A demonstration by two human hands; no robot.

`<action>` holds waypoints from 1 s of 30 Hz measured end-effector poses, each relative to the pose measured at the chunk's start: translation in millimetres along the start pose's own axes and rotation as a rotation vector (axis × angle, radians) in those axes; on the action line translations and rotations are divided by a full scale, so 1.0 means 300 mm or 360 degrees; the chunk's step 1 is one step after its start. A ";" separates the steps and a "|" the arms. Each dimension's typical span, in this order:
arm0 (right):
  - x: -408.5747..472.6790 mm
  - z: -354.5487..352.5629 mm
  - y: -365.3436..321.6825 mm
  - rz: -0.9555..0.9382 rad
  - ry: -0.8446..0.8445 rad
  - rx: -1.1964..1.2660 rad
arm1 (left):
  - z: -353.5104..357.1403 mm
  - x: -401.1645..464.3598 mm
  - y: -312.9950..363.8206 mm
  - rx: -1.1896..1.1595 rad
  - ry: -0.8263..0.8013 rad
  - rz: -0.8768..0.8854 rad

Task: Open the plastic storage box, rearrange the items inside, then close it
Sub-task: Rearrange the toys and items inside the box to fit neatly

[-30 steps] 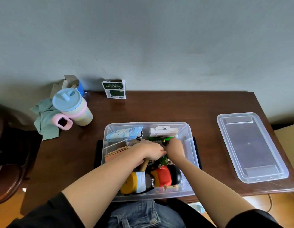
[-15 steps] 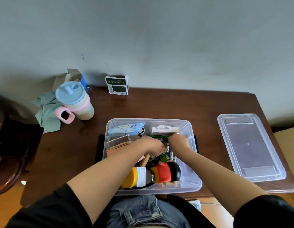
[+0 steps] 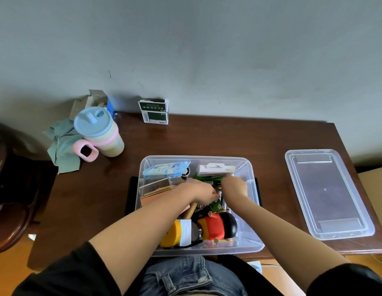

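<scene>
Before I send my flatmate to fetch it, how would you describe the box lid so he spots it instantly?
Start at the brown wooden table against the grey wall. On its right end, apart from the open storage box, lies the lid: a flat, clear plastic rectangle with rounded corners, the only see-through thing there holding nothing.

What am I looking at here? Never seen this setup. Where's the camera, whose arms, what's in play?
No machine: a person wears one wide-angle camera on the head, looking down at their own arms. Both hands reach into an open clear storage box on a brown table. The left hand and right hand meet over small items mid-box; their fingers are curled, but what they hold is hidden. Inside: a red doll, a yellow-capped bottle, a white carton, a blue packet. The lid lies apart, to the right. A blue-lidded cup stands left.
</scene>
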State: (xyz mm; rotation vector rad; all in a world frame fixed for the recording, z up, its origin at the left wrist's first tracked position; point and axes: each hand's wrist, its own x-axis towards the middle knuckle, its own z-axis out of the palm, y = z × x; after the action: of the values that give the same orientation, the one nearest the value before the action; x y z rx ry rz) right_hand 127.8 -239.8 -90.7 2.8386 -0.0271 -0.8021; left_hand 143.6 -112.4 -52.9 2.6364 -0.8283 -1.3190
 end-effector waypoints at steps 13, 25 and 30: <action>-0.061 0.076 -0.028 0.0264 -0.0112 0.0399 | -0.015 -0.029 0.014 -0.0046 -0.0062 -0.0027; -0.064 0.084 -0.022 0.0107 0.0090 0.0351 | -0.022 -0.037 0.018 0.0019 -0.0074 -0.0013; -0.067 0.075 -0.019 0.0012 0.0144 0.0256 | -0.025 -0.038 0.020 0.0039 -0.0088 -0.0017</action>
State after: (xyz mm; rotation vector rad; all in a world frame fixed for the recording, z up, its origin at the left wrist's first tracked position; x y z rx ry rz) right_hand 98.8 -236.7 -100.2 3.0208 -0.0932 -0.6985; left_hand 141.1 -113.0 -38.1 2.6371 -0.8439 -1.3995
